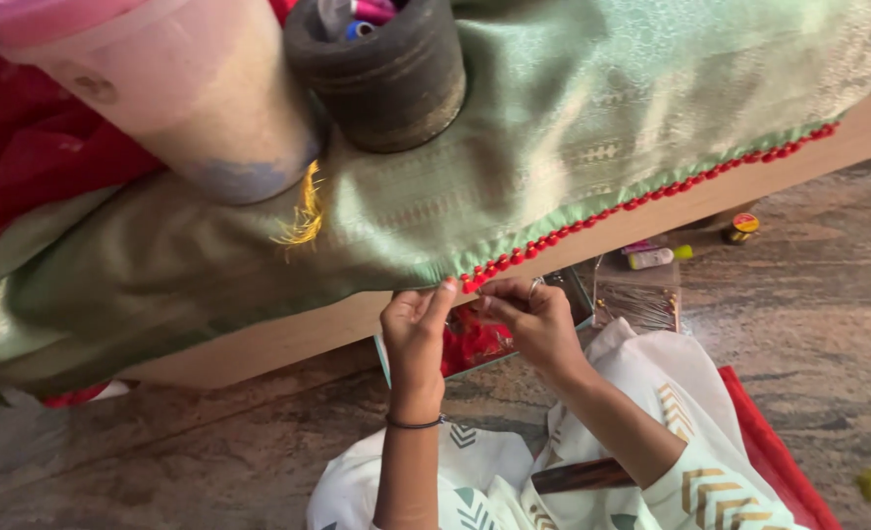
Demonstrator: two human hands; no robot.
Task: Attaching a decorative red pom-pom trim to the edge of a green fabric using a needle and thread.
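Green silk fabric (573,128) drapes over wooden platform edge (288,339), weighted by pale cylinder (190,108) and dark round holder (386,83). Stone floor (808,314) below, thread spools (656,257) scattered. Left hand (414,329) and right hand (533,319) both pinch hem at red bead trim (641,201), fingertips pressed together.

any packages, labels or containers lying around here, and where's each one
Clear plastic packet: on the floor right of the hands, flat, see-through, glossy.
Small tube: on the floor by the board's edge, pale body, yellow-green cap.
Small round lid or spool: floor farther right, yellow with a red centre.
Open tin: under the hands, shiny rim, red bits inside.
No screens or signs.
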